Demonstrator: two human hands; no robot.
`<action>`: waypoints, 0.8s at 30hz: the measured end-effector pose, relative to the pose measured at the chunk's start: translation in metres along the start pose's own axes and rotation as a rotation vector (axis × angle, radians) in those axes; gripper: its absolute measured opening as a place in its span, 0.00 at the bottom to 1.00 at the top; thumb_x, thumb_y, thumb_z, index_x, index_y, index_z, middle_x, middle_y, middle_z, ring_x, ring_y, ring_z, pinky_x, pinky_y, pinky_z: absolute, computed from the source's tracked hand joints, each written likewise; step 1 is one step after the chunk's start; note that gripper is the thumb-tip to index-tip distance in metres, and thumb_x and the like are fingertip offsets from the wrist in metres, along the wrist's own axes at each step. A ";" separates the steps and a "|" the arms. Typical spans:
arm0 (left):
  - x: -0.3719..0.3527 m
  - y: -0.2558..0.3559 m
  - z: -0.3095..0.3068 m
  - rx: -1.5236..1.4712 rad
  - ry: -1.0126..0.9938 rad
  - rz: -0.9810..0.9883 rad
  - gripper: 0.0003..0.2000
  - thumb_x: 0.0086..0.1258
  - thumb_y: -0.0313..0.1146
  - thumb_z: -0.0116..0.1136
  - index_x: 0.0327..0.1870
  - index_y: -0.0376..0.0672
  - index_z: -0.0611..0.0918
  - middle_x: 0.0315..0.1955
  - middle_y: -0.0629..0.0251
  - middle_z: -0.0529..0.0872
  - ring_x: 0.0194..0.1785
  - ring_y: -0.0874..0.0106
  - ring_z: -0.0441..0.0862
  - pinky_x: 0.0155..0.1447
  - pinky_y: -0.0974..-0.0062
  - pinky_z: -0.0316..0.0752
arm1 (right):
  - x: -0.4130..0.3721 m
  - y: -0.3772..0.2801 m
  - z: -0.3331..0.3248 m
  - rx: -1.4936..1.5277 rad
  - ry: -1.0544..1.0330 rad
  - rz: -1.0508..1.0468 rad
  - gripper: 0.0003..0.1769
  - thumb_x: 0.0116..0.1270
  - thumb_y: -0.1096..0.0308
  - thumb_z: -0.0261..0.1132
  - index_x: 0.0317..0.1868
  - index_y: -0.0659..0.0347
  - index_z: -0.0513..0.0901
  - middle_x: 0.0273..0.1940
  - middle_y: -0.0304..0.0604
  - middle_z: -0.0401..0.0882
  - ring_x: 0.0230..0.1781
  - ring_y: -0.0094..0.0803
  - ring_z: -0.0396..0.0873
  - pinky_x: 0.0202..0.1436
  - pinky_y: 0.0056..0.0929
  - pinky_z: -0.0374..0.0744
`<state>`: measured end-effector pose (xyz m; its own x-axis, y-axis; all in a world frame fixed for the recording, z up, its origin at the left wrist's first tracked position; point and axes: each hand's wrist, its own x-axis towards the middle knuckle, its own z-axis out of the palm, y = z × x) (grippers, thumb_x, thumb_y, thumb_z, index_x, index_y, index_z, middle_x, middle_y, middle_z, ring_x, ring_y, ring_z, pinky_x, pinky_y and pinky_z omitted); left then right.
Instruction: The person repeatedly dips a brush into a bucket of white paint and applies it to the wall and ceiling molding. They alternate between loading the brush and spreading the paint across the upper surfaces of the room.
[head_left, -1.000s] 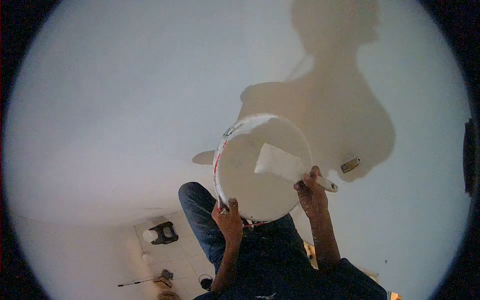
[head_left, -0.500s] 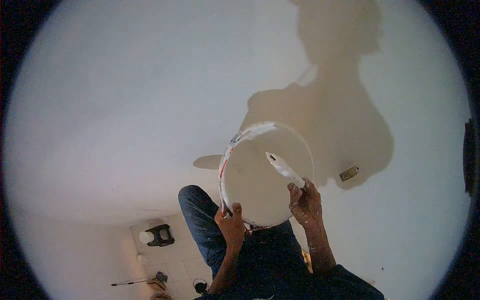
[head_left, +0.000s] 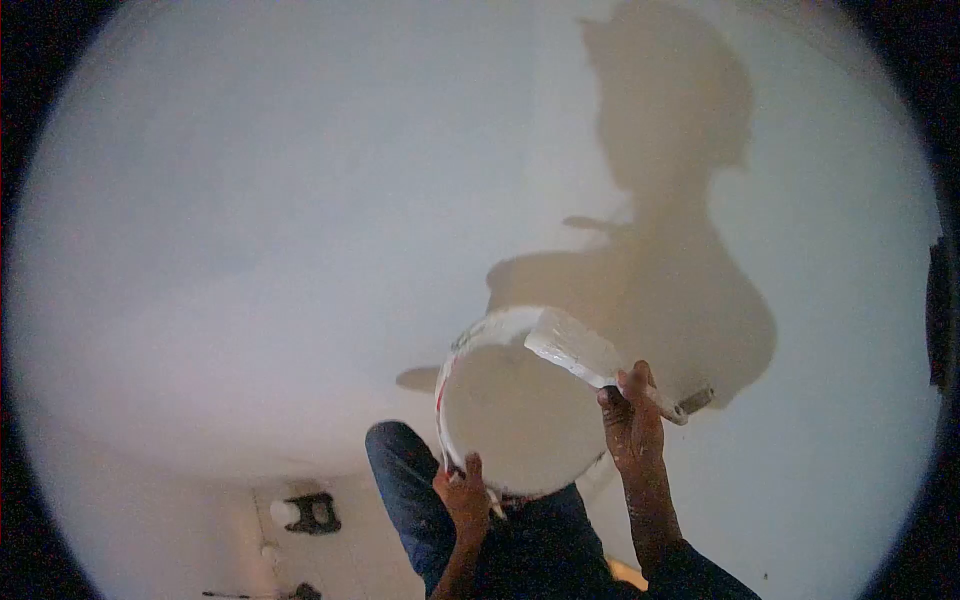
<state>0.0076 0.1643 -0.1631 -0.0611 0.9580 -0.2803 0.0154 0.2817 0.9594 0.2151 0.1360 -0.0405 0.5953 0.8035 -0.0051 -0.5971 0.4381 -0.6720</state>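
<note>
My left hand (head_left: 463,498) is closed on the near-left rim of a round white paint bucket (head_left: 440,408), with the thumb over the edge. The bucket holds pale, off-white paint and has red marks on its outer side. In my right hand (head_left: 633,425) is a wide, flat paintbrush (head_left: 575,348), its head coated white. The brush head points up and left over the bucket's far right rim, and the handle's end sticks out to the right of my fingers. Paint specks dot the right hand and forearm.
A pale wall (head_left: 300,200) fills most of the view, carrying my shadow (head_left: 680,270). A small rectangular fitting (head_left: 698,399) is on the wall behind the brush handle. My bent knee (head_left: 397,470) is left of the bucket. Far below, a dark stool-like object (head_left: 318,513) stands on the floor.
The brush has risen and turned, so its broad face now shows, and its handle swings out to the right. The bucket and both hands sit lower in view as the camera tilts up.
</note>
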 end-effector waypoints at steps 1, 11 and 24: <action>0.005 -0.008 -0.002 -0.054 -0.048 0.008 0.29 0.63 0.44 0.61 0.53 0.27 0.68 0.46 0.52 0.68 0.47 0.66 0.70 0.53 0.65 0.66 | 0.004 0.001 0.009 -0.054 0.003 -0.053 0.13 0.62 0.76 0.61 0.28 0.54 0.64 0.30 0.34 0.68 0.33 0.22 0.72 0.35 0.18 0.77; 0.013 -0.028 0.024 -0.318 0.176 -0.009 0.28 0.62 0.43 0.63 0.51 0.29 0.65 0.41 0.54 0.73 0.41 0.66 0.74 0.47 0.67 0.71 | 0.117 -0.025 0.130 -0.256 -0.135 -0.581 0.16 0.63 0.73 0.62 0.24 0.52 0.63 0.29 0.31 0.68 0.35 0.21 0.72 0.47 0.28 0.76; 0.062 -0.081 0.050 -0.475 0.115 0.156 0.25 0.61 0.44 0.62 0.51 0.33 0.74 0.36 0.57 0.81 0.36 0.67 0.78 0.39 0.68 0.73 | 0.219 -0.062 0.234 -0.115 -0.201 -1.186 0.13 0.57 0.75 0.67 0.29 0.56 0.67 0.32 0.39 0.72 0.33 0.27 0.74 0.40 0.27 0.76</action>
<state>0.0528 0.2039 -0.2595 -0.2037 0.9670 -0.1530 -0.4204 0.0548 0.9057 0.2569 0.3795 0.1727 0.6404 -0.0215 0.7678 0.3218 0.9151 -0.2428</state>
